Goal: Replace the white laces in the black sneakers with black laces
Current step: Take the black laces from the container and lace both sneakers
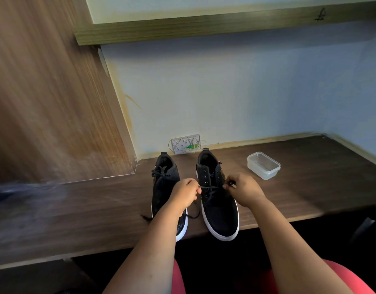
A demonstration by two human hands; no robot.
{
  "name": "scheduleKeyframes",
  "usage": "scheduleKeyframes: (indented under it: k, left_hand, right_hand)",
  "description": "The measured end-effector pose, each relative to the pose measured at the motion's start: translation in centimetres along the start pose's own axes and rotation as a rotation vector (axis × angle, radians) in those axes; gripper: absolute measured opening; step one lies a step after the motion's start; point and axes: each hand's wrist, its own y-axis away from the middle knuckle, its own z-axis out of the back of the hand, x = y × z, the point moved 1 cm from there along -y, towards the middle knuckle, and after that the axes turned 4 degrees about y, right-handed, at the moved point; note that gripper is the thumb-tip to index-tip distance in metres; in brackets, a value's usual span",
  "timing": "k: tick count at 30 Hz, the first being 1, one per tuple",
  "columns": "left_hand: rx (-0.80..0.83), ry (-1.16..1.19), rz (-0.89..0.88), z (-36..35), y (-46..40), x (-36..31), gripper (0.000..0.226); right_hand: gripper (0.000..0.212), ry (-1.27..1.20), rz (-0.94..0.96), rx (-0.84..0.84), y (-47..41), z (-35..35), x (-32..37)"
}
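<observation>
Two black sneakers with white soles stand side by side on the dark wooden desk, toes toward me. The left sneaker (164, 183) carries a tied black lace. The right sneaker (220, 213) has a black lace (210, 187) threaded through its lower eyelets, while its upper eyelets show bare. My left hand (184, 195) pinches one end of that lace at the shoe's left side. My right hand (243, 189) pinches the other end at the right side. The lace runs taut between them across the tongue. A loose lace tail (194, 216) trails between the shoes.
A clear plastic container (263, 165) sits on the desk (310, 177) to the right of the shoes. A white wall box with wires (186, 144) is behind the sneakers. A wooden panel (45, 92) rises on the left, a shelf (204, 26) overhead.
</observation>
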Motion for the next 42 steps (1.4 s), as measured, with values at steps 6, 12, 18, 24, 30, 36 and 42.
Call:
scheduleKeyframes:
  k: [6,12,18,24,30,36,42]
  left_hand:
    - [-0.015,-0.142,0.010,0.2,0.2,0.0,0.030]
    - [-0.107,-0.215,-0.032,0.0,0.2,-0.3,0.034]
    - [-0.069,-0.236,-0.046,0.1,-0.2,0.1,0.027]
    - [-0.020,-0.478,-0.364,-1.2,-0.3,0.1,0.041]
    - [-0.024,-0.539,-0.363,-1.8,-0.5,0.0,0.008]
    - [-0.001,-0.758,-0.123,1.0,-0.1,-0.8,0.025]
    - [-0.086,-0.625,-0.202,-0.5,0.6,-1.2,0.018]
  right_hand:
    - [0.010,-0.082,-0.002,-0.141,-0.4,0.5,0.2]
    - [0.014,-0.092,0.008,-0.194,-0.6,0.1,0.6]
    - [0.014,-0.113,0.005,-0.186,-0.6,0.4,0.4]
    - [0.017,-0.307,0.003,0.124,0.0,2.0,2.1]
    - [0.011,-0.611,0.022,0.339,1.0,2.6,2.4]
    - [0.028,0.140,-0.182,0.331,0.7,4.2,0.0]
    - [0.006,0.190,-0.238,0.048,0.4,3.4,0.6]
